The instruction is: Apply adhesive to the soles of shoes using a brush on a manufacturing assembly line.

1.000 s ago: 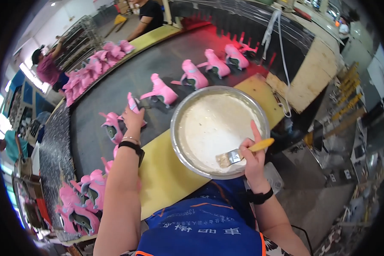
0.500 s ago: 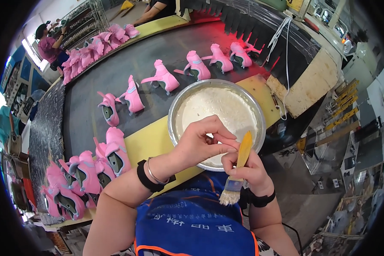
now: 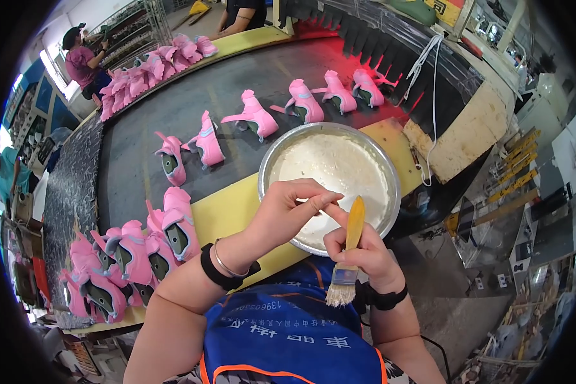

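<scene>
My right hand (image 3: 370,256) is closed around a flat paintbrush (image 3: 353,230) with a yellow handle. Its pale, coated bristles (image 3: 340,294) point down in front of my blue apron (image 3: 281,333). With thumb and fingers pinched together, my left hand (image 3: 294,208) meets the tip of my right index finger; anything small between them cannot be made out. Both hands are over the near part of a round metal basin (image 3: 267,182) holding a cream-coloured liquid (image 3: 326,160).
Pink shoe uppers (image 3: 257,118) stand spaced along a dark belt (image 3: 134,144); more are bunched at the near left (image 3: 131,259) and far edge (image 3: 150,70). A yellow ledge (image 3: 221,214) borders the belt. Black flaps (image 3: 365,41) hang before a red glow. Two people are beyond the belt.
The view has shifted slightly, so the belt and basin appear further right. My hands stay joined at the fingertips, while the brush has moved a little left and stands more upright.
</scene>
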Motion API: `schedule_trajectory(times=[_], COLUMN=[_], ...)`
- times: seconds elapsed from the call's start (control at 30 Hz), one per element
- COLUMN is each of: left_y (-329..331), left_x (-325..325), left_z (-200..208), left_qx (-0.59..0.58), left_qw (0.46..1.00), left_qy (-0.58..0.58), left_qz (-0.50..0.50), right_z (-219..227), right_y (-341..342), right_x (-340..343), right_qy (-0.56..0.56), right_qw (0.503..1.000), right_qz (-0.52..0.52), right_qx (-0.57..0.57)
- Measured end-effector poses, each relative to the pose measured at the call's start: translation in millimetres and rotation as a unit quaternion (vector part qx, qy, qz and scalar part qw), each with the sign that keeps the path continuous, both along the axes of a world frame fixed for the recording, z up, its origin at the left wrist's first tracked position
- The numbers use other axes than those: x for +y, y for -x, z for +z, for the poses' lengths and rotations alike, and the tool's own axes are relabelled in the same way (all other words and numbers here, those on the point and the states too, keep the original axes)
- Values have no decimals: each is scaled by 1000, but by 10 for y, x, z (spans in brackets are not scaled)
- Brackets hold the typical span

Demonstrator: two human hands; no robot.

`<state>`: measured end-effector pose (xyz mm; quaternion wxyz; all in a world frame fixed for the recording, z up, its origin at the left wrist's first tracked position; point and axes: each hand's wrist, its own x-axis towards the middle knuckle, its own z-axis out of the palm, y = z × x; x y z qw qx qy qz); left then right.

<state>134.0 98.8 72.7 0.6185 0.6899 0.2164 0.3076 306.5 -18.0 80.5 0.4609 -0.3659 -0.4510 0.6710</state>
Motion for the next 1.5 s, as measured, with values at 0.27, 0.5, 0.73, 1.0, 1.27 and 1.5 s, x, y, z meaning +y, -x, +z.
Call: schedule_trajectory(times=[0.27, 0.5, 0.73, 1.0, 1.27, 1.5], left_y=[430, 1169, 2334, 2440, 2047, 1885], left_x=[512, 1366, 2635, 2924, 2705, 1433], left_z=[-232, -1063, -1598, -2356, -1550, -762], left_qx=[-30, 343, 503, 481, 123, -190], left_qw=[974, 894, 686, 693, 766, 864], left_qy=[-103, -44, 94, 160, 331, 340], left_qz=[201, 283, 516, 513, 537, 320], right_z=[-134, -630, -1171, -1256, -1253, -1132], right_y=[-145, -143, -15, -84, -83, -32], right_x=[5, 165, 101, 120, 120, 111], right_qy=[-36, -54, -203, -221, -227, -173], right_qw=[996, 900, 802, 777, 778, 803], right_qz=[-64, -430, -506, -479, -487, -500], right_qx=[44, 49, -243, -342, -326, -275])
